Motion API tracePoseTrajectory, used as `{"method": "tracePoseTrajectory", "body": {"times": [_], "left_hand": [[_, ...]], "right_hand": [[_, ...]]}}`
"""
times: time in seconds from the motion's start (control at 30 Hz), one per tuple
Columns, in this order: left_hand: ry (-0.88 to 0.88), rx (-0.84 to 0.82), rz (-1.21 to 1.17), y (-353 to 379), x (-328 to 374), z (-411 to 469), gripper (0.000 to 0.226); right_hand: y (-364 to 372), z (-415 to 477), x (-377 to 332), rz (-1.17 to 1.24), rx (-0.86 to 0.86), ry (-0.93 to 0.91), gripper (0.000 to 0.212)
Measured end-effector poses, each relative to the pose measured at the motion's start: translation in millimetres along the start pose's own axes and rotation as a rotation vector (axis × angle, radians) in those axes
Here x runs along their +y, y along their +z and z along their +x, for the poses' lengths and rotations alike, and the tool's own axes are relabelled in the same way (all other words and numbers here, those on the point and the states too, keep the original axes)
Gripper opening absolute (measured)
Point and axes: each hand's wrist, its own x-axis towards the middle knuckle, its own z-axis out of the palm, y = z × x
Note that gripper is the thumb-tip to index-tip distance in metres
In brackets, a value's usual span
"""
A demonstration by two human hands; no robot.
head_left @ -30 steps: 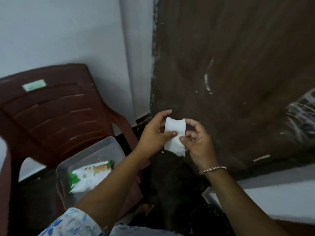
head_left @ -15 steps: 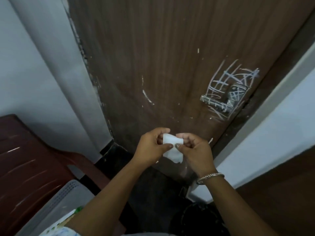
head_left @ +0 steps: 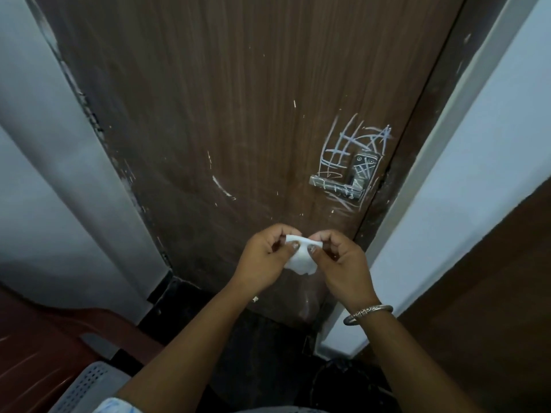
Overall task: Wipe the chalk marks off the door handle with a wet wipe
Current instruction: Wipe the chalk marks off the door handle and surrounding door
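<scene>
Obs.: wet wipe [head_left: 299, 263] is held below the door handle [head_left: 337, 186] and a little to its left, well apart from it and not touching the door [head_left: 238, 99].

Left hand [head_left: 262, 259]: thumb and curled fingers pinch the wipe's upper left edge.
Right hand [head_left: 343, 263]: the same pinch on the upper right edge. A metal bangle [head_left: 368, 313] sits on that wrist.
The 2 thumbs lie close together on the near face, and the rest of the wipe hangs below them in a crumpled fold.

Judgement: the 2-hand pinch looks like the wipe being spread or refolded into a pad before use, so a flat damp face meets the metal rather than a wad.

Chalk marks [head_left: 348, 144]: a white crosshatch on the door above and left of the handle, further strokes across the handle's backplate and lever, and more just below it. None look smeared, so wiping is judged not yet begun.

Handle is a lever type, sticking out leftward from a plate near the door's right edge. Marks on the lever probably need the wipe wrapped round it, and the plate a flat press.

Other: far below and left of the handle, a red-brown chair [head_left: 44, 353] and a grey perforated basket [head_left: 86, 386] at the frame edge.
</scene>
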Motion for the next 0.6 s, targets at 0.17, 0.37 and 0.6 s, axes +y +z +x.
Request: {"method": "tracePoseTrajectory", "body": {"times": [0.17, 0.37, 0.6], "left_hand": [[0.032, 0.012, -0.073, 3, 3, 5, 0.010], [-0.042, -0.075, -0.213, 3, 7, 14, 0.028], [-0.012, -0.013, -0.040, 3, 2, 21, 0.026]], "right_hand": [[-1, 3, -2, 0.033, 0.079, -0.041, 0.028], [-3, 9, 3, 0.137, 0.102, 0.061, 0.026], [-1, 13, 5, 0.057, 0.082, 0.096, 0.038]]}}
